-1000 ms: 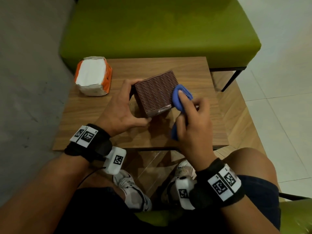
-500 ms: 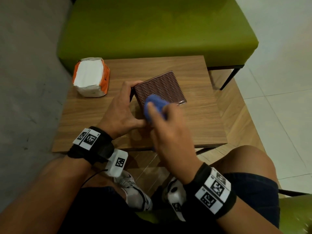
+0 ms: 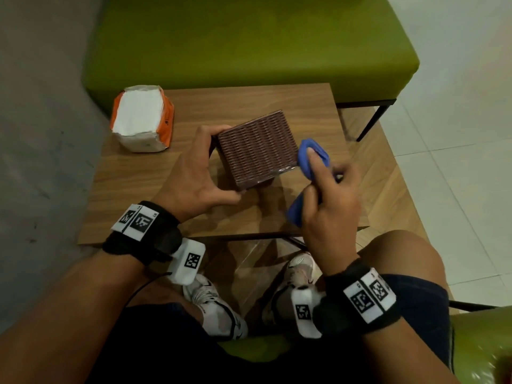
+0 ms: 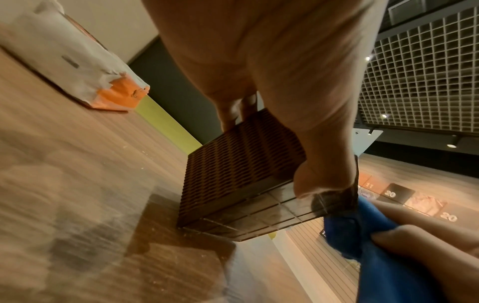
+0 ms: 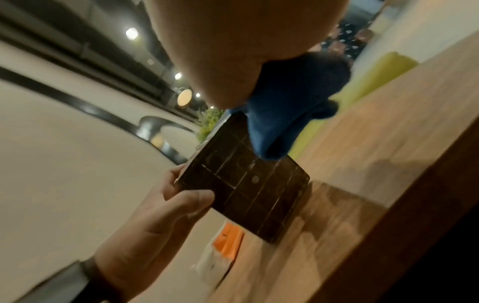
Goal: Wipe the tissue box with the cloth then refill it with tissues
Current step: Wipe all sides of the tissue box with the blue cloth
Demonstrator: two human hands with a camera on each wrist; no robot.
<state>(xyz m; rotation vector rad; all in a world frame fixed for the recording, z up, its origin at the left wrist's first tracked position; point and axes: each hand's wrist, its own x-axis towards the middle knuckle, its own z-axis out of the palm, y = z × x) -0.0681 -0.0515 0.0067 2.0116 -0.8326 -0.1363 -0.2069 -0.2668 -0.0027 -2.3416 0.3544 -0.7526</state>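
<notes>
Room: tiled floor on the right side, grey floor on the left side, and a low wooden bench (image 3: 304,106) in front of the seated person.
Knees and shoes: nearest to the camera, dark shorts and two light sneakers (image 3: 216,309) under the near edge of the bench.
Right hand (image 3: 329,206): above the near right part of the bench; its grip is closed around the blue cloth (image 3: 313,155), with the fingers curled into the fabric.
Blue cloth: bunched; the upper end touches the right edge of the tissue box (image 3: 257,149), and the lower end hangs out below the hand.
Left hand (image 3: 194,178): its grip holds the tissue box, thumb on the near corner and fingers on the far left side.
Tissue box: dark brown, with a woven pattern on the top face; it is tilted, one lower edge rests on the bench and the right side is lifted. In the right wrist view a glossy dark face with thin lines is turned to the cloth.
Tissue pack (image 3: 142,119): white tissues in an orange and white wrapper, open at the top, at the far left corner of the bench, well apart from the box.
Green seat (image 3: 249,42): behind the bench, just beside its far edge.
</notes>
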